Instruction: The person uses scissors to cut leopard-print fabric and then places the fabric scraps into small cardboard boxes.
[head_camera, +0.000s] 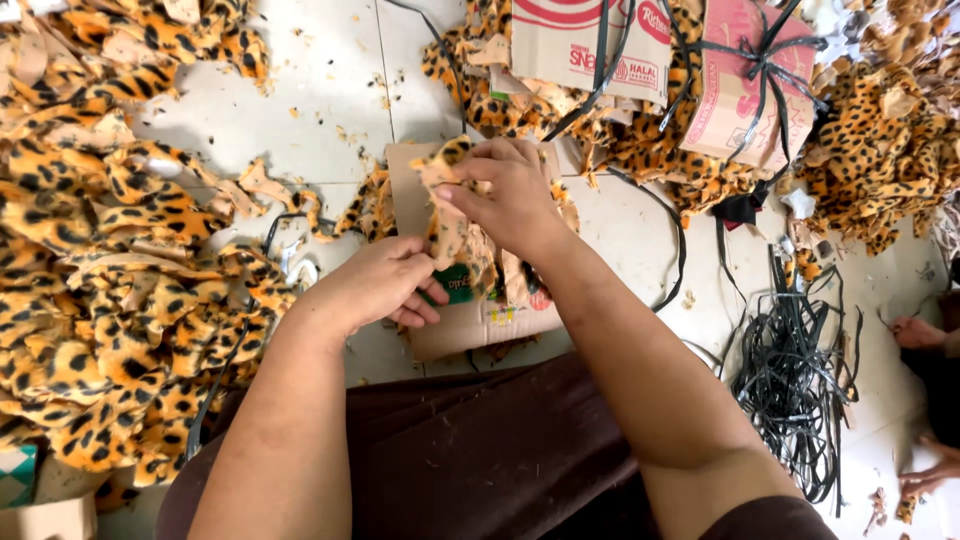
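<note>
Both hands (375, 285) (510, 195) hold fabric strip (448, 215) upright (lengthwise).

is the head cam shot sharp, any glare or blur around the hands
Head view: even soft light, no hard glare on the floor tiles; left hand and right hand slightly soft, holding the leopard-print fabric piece; wide-angle bending at the edges.

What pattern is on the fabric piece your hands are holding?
Leopard print: black spots on orange-yellow plush, with a plain tan backing. The fabric piece shows best in the head view.
</note>
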